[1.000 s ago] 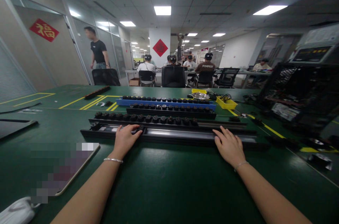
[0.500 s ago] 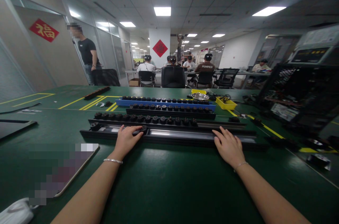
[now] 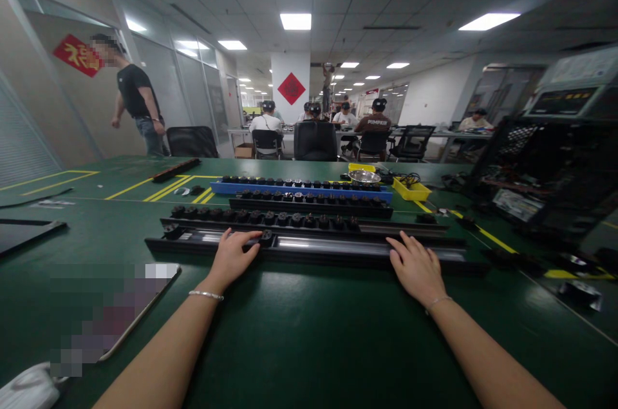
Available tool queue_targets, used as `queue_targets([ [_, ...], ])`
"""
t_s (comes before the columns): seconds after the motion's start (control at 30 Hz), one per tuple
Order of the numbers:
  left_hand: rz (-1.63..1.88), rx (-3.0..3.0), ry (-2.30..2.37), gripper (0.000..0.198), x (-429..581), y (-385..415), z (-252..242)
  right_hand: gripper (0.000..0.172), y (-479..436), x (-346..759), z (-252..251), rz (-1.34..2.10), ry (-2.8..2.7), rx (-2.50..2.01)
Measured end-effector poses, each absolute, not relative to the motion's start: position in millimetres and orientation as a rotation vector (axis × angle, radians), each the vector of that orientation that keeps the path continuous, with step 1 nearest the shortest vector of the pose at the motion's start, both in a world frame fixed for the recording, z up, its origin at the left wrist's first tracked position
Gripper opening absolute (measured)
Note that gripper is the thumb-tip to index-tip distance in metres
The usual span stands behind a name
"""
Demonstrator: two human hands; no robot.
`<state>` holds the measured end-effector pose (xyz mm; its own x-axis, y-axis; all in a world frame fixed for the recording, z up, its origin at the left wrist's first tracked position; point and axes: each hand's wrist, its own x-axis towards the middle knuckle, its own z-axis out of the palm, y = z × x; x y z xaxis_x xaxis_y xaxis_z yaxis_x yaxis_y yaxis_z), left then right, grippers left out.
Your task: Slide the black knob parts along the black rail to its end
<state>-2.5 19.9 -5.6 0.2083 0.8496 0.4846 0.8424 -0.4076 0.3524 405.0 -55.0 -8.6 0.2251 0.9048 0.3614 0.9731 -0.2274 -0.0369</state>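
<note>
My left hand (image 3: 234, 257) has its index finger and thumb at the left side of a round black socket module (image 3: 266, 238), which sits in a long black rail (image 3: 333, 243) with a shiny inner strip. The grip on its far side is hidden. My right hand (image 3: 416, 267) lies open over the right part of the same rail, fingers spread and touching its edge. Another black module (image 3: 172, 230) is at the rail's left end. Just behind stands a second black rail (image 3: 400, 228), with a row of several black modules (image 3: 268, 218) along it.
Farther back lie a blue rail (image 3: 302, 189) and a black rail (image 3: 313, 205) bearing modules. A yellow tray (image 3: 412, 190) and metal bowl (image 3: 364, 176) stand beyond. Dark equipment (image 3: 545, 171) is at right, a phone (image 3: 140, 312) at left. People sit behind; one person (image 3: 138, 96) walks at left.
The black socket module and my left hand have shifted slightly right along the rail. My right hand has stayed in place. The person at the left has moved farther left.
</note>
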Motion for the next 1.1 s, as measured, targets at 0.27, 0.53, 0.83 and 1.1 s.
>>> queue_targets([
  [0.27, 0.958, 2.415, 1.63, 0.033, 0, 17, -1, 0.048, -55, 404, -7, -0.383, -1.773, -2.268],
  [0.53, 0.927, 2.451, 1.579, 0.034, 1, 15, 0, 0.049, -56, 404, -7, -0.376, -1.778, -2.257],
  [0.83, 0.892, 2.48, 1.556, 0.031, 10, 10, 4, 0.049, -56, 403, -7, -0.385, -1.763, -2.257],
  [1.1, 0.85, 2.508, 1.494, 0.036, 13, 9, 3, 0.049, -55, 405, -8, -0.394, -1.769, -2.245],
])
